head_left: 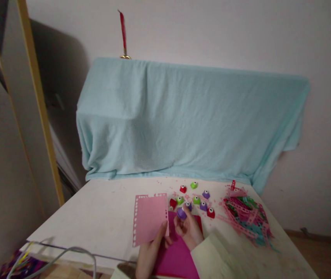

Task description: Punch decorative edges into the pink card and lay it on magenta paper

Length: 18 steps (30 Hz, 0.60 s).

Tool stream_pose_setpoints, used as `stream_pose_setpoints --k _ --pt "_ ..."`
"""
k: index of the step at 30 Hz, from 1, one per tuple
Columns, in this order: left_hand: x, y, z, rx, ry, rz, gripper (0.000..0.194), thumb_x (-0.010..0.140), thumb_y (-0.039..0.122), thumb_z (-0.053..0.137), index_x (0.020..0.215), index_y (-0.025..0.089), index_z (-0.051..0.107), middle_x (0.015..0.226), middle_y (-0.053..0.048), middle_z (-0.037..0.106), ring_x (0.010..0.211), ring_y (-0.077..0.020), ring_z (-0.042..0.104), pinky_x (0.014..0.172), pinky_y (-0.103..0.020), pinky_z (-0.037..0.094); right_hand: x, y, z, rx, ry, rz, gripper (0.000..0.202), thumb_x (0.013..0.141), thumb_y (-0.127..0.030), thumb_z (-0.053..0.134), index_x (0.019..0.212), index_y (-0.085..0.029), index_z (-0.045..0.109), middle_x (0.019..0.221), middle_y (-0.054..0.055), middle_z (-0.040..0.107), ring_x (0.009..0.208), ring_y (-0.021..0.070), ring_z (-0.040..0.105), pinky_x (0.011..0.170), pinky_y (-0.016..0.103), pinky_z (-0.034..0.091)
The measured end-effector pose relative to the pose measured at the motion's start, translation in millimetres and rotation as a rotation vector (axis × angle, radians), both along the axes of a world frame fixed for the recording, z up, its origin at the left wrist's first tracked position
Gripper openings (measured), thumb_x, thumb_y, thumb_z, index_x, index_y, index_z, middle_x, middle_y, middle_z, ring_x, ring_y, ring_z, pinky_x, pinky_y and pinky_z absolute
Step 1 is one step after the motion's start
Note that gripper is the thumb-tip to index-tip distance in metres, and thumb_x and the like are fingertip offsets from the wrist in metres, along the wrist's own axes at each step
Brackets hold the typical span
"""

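From the head view, my left hand (156, 248) pinches the pink paper sheet (150, 219) at its near right corner, thumb on top, while my right hand (190, 231) has its thumb and fingers closed around a purple craft punch (181, 214), just right of the sheet and apart from it. Holes line the left margin and part of the right. For clean work, I'd judge, the margin should sit flat and square in the punch's slot, spaced evenly, the thin sheet held lightly against creasing. I see no container: other eye-topped punches, like the green one (193, 185) at the far side, lie loose on the white tabletop (95, 217), with shredded paper strips (249, 219) heaped at right.
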<state>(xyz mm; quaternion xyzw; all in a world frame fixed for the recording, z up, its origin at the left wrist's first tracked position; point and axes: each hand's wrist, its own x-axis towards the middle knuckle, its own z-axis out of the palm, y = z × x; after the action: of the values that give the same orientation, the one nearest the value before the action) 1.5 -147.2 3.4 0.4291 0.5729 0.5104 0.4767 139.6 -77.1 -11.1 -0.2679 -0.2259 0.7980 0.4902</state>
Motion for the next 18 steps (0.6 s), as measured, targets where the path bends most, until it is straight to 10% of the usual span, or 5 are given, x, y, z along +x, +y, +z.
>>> stream_pose_setpoints --k 5,18 --pt "1.2 1.9 -0.1 -0.003 0.023 -0.049 0.05 0.083 0.055 0.054 0.051 0.017 0.064 0.052 -0.004 0.066 0.055 -0.0195 0.063 0.067 -0.028 0.049 2.6 1.0 2.7 0.003 0.093 0.113 0.032 0.081 -0.047 0.064 0.079 -0.016 0.059 0.044 -0.009 0.037 0.034 0.0032 0.022 0.036 0.017 0.017" --pt "2.6 9.4 -2.7 -0.002 0.031 -0.057 0.066 0.088 0.058 0.042 0.043 0.015 0.064 0.039 -0.004 0.058 0.042 -0.0168 0.058 0.058 -0.025 0.046 -3.7 -3.6 2.4 0.113 0.003 0.031 0.023 0.082 -0.039 0.067 0.084 -0.017 0.058 0.071 0.001 0.06 0.046 0.0066 0.042 0.046 0.021 0.029"
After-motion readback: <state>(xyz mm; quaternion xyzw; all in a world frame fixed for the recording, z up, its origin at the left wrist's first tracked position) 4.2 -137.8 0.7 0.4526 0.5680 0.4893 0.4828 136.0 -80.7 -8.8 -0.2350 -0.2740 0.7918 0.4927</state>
